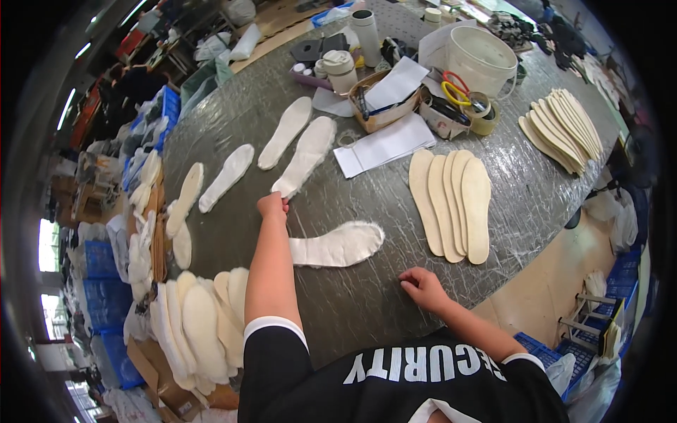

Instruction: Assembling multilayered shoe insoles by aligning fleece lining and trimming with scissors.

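Observation:
My left hand (273, 204) is closed on the near end of a white fleecy insole (310, 151), which lies on the dark table (367, 299). Just beyond it is another pale insole (285, 132). One more fleecy insole (340, 245) lies crosswise on the table, partly hidden by my left forearm. My right hand (423, 287) hovers near the table's front edge, its fingers curled in, and I see nothing in them. Beyond that hand, several cream insoles (451, 208) lie overlapped in a fan.
More insoles (227, 178) lie at the left, with a thick fleecy pile (204, 317) nearer me. A fanned stack (562, 132) sits far right. Papers (386, 143), a pen basket (377, 113), scissors (455, 88), tape rolls (484, 120), a white bucket (469, 60) and cups (340, 70) crowd the back.

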The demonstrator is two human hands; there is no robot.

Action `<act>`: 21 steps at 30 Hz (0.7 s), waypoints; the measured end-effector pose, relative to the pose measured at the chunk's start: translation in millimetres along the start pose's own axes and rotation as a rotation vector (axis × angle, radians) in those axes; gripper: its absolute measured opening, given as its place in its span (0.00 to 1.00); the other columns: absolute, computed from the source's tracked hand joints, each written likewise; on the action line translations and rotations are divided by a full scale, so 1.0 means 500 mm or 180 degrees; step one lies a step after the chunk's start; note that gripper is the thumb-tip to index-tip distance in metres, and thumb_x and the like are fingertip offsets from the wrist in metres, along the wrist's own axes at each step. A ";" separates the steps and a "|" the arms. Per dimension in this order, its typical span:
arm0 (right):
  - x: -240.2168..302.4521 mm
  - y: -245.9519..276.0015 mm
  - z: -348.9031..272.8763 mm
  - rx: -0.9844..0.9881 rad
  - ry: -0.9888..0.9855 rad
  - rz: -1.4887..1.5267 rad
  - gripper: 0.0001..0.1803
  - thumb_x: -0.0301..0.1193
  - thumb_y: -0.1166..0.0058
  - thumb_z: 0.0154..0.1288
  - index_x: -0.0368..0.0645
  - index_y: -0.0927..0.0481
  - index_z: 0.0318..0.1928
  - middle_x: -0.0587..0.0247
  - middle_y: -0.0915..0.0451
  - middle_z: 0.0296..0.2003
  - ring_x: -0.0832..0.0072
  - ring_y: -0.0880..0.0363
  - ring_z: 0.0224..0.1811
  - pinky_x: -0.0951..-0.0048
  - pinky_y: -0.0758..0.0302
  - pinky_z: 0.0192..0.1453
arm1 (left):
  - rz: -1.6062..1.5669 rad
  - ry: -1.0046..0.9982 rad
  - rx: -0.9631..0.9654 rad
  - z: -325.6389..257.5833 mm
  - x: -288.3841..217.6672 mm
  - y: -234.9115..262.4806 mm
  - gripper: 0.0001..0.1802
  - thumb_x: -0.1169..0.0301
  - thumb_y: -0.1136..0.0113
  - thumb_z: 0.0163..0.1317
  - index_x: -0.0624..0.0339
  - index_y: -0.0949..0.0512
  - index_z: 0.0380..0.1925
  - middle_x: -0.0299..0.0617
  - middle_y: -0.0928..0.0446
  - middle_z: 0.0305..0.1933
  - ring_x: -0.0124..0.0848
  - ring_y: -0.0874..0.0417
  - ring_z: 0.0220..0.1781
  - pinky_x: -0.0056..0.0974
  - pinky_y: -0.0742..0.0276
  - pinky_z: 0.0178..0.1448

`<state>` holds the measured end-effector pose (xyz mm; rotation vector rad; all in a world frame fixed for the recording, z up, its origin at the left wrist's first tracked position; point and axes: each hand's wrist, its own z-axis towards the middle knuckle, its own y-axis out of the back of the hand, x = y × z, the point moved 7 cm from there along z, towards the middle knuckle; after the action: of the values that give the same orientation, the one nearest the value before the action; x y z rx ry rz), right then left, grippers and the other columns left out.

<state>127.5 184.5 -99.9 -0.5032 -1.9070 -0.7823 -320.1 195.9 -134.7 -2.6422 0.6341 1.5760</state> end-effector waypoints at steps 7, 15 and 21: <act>0.031 -0.085 0.043 0.1660 -0.0717 0.4413 0.36 0.54 0.56 0.71 0.36 0.37 0.65 0.41 0.31 0.61 0.56 0.32 0.65 0.56 0.35 0.69 | -0.1061 -0.0738 0.2051 -0.376 -0.145 -0.034 0.11 0.80 0.47 0.58 0.67 0.27 0.42 0.43 0.22 0.40 0.30 0.21 0.39 0.36 0.25 0.40; 0.128 -0.165 0.108 0.0919 -0.1301 0.6007 0.33 0.42 0.52 0.72 0.39 0.44 0.69 0.46 0.35 0.65 0.56 0.33 0.66 0.54 0.37 0.70 | -0.1133 -0.0172 0.3348 -0.655 0.023 0.261 0.18 0.84 0.45 0.49 0.69 0.28 0.43 0.49 0.21 0.45 0.38 0.19 0.47 0.44 0.23 0.53; -0.017 -0.020 -0.003 -0.0326 -0.0894 0.4105 0.25 0.18 0.49 0.64 0.40 0.34 0.62 0.57 0.22 0.49 0.71 0.22 0.52 0.68 0.25 0.57 | -0.0614 0.0541 0.1959 -0.628 0.222 0.333 0.13 0.83 0.51 0.52 0.69 0.27 0.40 0.51 0.20 0.40 0.40 0.17 0.43 0.44 0.20 0.50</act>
<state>125.9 176.6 -110.2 -1.7142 -1.3337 0.0691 -65.6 -58.5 -38.5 -2.2886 0.7024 0.9173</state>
